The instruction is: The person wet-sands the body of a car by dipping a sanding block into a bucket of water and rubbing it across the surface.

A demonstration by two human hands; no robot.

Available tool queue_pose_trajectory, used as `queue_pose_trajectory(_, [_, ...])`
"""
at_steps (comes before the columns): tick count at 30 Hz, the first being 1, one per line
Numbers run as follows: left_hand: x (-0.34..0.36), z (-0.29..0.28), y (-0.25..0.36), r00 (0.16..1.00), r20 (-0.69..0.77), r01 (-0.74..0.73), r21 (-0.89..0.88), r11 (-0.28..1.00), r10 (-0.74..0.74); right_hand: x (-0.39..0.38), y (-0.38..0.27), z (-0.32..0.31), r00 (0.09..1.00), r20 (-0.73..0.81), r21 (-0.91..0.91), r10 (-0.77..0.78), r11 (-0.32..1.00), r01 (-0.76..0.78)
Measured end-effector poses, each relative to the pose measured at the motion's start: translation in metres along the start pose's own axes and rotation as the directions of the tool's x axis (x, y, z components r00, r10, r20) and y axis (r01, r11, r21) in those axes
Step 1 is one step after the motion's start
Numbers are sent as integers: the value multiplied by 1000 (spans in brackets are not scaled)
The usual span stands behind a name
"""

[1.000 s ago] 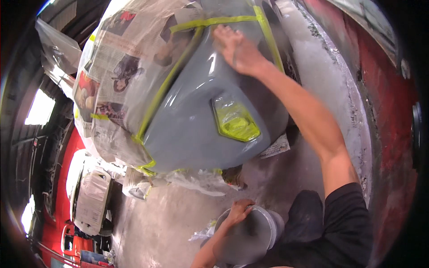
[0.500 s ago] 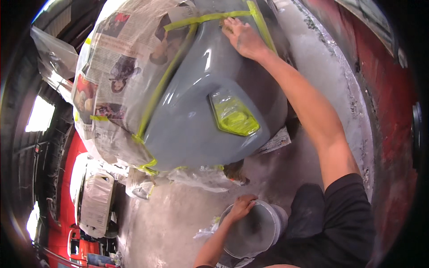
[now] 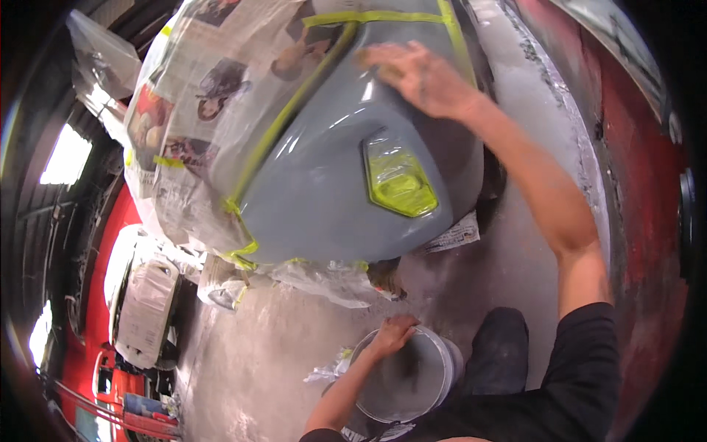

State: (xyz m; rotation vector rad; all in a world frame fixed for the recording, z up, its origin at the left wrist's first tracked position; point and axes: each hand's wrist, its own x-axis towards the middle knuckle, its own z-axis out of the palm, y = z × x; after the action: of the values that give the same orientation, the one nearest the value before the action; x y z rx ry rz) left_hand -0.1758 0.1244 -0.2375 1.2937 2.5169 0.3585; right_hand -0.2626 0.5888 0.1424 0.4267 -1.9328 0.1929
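A glossy grey car body panel (image 3: 309,195) fills the upper middle, bordered by yellow-green masking tape (image 3: 291,103). Over its upper part is my right hand (image 3: 427,79), fingers together and smeared by motion. A small brownish patch shows at the fingertips; I cannot make out what it is. Whether they touch the panel is unclear. Below the hand, a lamp-shaped recess (image 3: 401,180) in the panel is masked with tape and shiny film. My left hand (image 3: 394,335) grips the far rim of a round bucket (image 3: 451,368) with greyish contents, low in view.
Newspaper and clear plastic sheeting (image 3: 221,81) cover the body left of the panel. Crumpled plastic (image 3: 324,283) hangs along its lower edge. A red wall or vehicle side (image 3: 641,191) runs down the right. A light panel-like part (image 3: 147,313) stands at the left.
My right hand has come down and nearer from the tape at the panel's top edge. My left hand stays on the bucket rim. The whole view has shifted slightly.
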Motion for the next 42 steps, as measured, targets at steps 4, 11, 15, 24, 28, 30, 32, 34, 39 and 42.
queue_pose_trajectory(4, [11,9,3,996,82,15,65,998,-21,4,-25,-1,999,43,-209,9,978,0])
queue_pose_trajectory(11, [7,13,-3,1000,-19,-11,-10,1000,11,17,-9,-37,972,236,163,11,985,-51])
queue_pose_trajectory(15, [14,11,0,1000,-16,-9,4,1000,9,27,-72,18,941,220,146,-256,963,228])
queue_pose_trajectory(24, [7,13,8,998,-59,-1,-36,999,-1,22,-48,-12,938,279,205,-206,967,152])
queue_pose_trajectory(28, [7,5,8,997,-76,21,6,1000,-20,32,-85,17,873,207,360,-442,864,352])
queue_pose_trajectory(30, [4,6,9,994,-112,0,21,1000,2,32,-50,7,871,161,431,-465,827,362])
queue_pose_trajectory(32, [-1,12,13,995,-98,27,-18,999,-29,24,-23,-6,907,244,304,-342,916,263])
queue_pose_trajectory(34, [9,-1,19,998,-14,64,-49,997,-64,18,-37,-33,955,280,-81,-97,989,124])
queue_pose_trajectory(39, [11,6,15,989,-142,-33,-25,999,29,47,-116,22,811,365,154,-457,889,431])
queue_pose_trajectory(42, [8,-2,14,993,-115,-4,-27,1000,1,33,-43,-1,853,221,301,-472,865,400])
